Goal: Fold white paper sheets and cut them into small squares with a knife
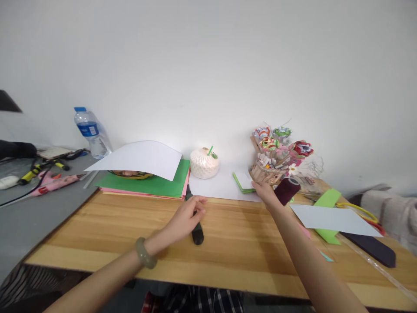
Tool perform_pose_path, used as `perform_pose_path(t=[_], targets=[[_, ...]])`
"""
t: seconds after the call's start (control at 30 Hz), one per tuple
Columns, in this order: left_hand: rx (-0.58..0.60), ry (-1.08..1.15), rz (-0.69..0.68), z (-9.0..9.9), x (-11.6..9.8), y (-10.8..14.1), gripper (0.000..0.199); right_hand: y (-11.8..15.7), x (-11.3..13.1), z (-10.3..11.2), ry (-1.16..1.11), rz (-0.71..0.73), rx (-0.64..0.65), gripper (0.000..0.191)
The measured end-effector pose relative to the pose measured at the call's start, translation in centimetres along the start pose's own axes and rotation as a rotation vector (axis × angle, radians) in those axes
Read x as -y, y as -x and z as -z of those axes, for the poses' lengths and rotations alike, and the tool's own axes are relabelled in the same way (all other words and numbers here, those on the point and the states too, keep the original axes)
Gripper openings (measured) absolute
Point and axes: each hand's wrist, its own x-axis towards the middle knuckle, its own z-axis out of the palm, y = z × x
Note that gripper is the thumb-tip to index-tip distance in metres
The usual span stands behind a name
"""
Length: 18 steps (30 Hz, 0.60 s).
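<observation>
My left hand (pixel 191 214), with a bracelet on the wrist, hovers over a black-handled tool (pixel 197 235) lying on the table. Its fingers are loosely bent and apart, and nothing shows in them. Further right, my right hand (pixel 267 194) reaches to the front of a wooden basket (pixel 262 174) of paper flowers (pixel 269 144). Its fingertips are small and partly hidden, so I cannot tell whether they grip the basket. A small stack of green and white paper (pixel 244 182) lies just left of that hand. Right beside it is a dark maroon thread spool (pixel 287 190).
A white textured ornament (pixel 204 164) stands on white paper by the wall. Coloured sheets (pixel 176 184) lie at the left under a bent white sheet (pixel 140 158). A water bottle (pixel 89 132) and pink glue gun (pixel 54 183) are further left. Paper strips (pixel 335 219) lie right.
</observation>
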Motion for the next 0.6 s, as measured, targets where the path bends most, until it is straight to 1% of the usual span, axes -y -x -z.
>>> perform_pose_path(t=[0.07, 0.13, 0.17, 0.23, 0.33, 0.4, 0.43, 0.53, 0.6], targets=[[-0.009, 0.035, 0.021, 1.4, 0.2, 1.0, 0.02, 0.7, 0.2, 0.3, 0.114, 0.019, -0.043, 0.034], [-0.049, 0.065, 0.049, 2.9, 0.3, 1.8, 0.019, 2.1, 0.7, 0.5, 0.221, 0.065, -0.049, 0.036], [-0.079, 0.084, 0.072, 3.7, 0.3, 2.1, 0.018, 2.9, 1.0, 0.5, 0.257, 0.1, -0.034, 0.036], [-0.163, 0.152, 0.135, 5.2, 0.4, 2.3, 0.019, 4.6, 2.0, 0.0, 0.304, 0.175, 0.038, 0.032], [-0.331, 0.326, 0.295, 7.1, 0.3, 2.1, 0.03, 6.7, 4.3, -1.8, 0.327, 0.278, 0.196, 0.022], [-0.427, 0.437, 0.398, 8.0, 0.1, 1.4, 0.04, 7.6, 6.3, -3.5, 0.322, 0.345, 0.298, 0.021], [-0.455, 0.48, 0.433, 8.4, 0.0, 1.0, 0.043, 7.9, 7.2, -4.4, 0.318, 0.379, 0.341, 0.022], [-0.495, 0.562, 0.464, 9.0, 0.1, -0.9, 0.047, 8.9, 9.6, -6.9, 0.321, 0.465, 0.423, 0.026], [-0.523, 0.58, 0.452, 9.2, 0.4, -2.3, 0.042, 9.6, 10.4, -8.1, 0.338, 0.509, 0.445, 0.03]])
